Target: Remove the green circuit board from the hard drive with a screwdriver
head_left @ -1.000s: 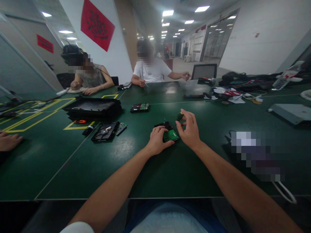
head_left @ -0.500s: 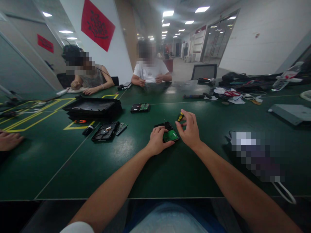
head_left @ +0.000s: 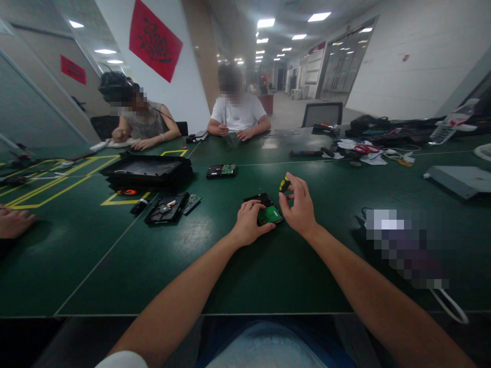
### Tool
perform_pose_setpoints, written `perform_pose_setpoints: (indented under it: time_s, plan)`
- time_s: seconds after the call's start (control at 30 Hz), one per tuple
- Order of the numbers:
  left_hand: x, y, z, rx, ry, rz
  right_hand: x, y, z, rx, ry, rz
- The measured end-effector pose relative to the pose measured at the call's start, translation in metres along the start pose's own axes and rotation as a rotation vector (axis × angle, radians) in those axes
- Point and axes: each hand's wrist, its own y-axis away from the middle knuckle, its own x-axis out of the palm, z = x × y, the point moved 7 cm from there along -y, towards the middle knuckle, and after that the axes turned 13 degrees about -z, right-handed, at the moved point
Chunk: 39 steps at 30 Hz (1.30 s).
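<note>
A hard drive [head_left: 270, 215] lies on the green table with its green circuit board facing up. My left hand [head_left: 249, 221] grips it from the left, thumb on the near edge and fingers over the top, hiding part of it. Between the thumb and fingers of my right hand [head_left: 298, 202] is a screwdriver [head_left: 284, 184] with a short yellow and black handle. It is held above the table, just right of the drive; its shaft cannot be made out.
Left of my hands lie an opened hard drive [head_left: 167, 208], a loose circuit board [head_left: 192, 203] and stacked black trays [head_left: 148, 171]. Another drive [head_left: 221, 170] is farther back. A blurred-out item [head_left: 402, 248] and a grey metal box [head_left: 458, 181] lie right. Two people sit opposite; another person's hand [head_left: 17, 221] rests far left.
The screwdriver has tilted slightly in my right hand. My left hand stays on the drive. Across the table, the person in white has lowered one hand.
</note>
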Motion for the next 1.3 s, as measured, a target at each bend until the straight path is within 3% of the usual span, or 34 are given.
perform_pose_setpoints:
  time_s: [1.3]
  plan:
    - [0.0001,0.0002,0.0014,0.001,0.003,-0.01,-0.0007,-0.0005,0.0002,0.011,-0.012,-0.014]
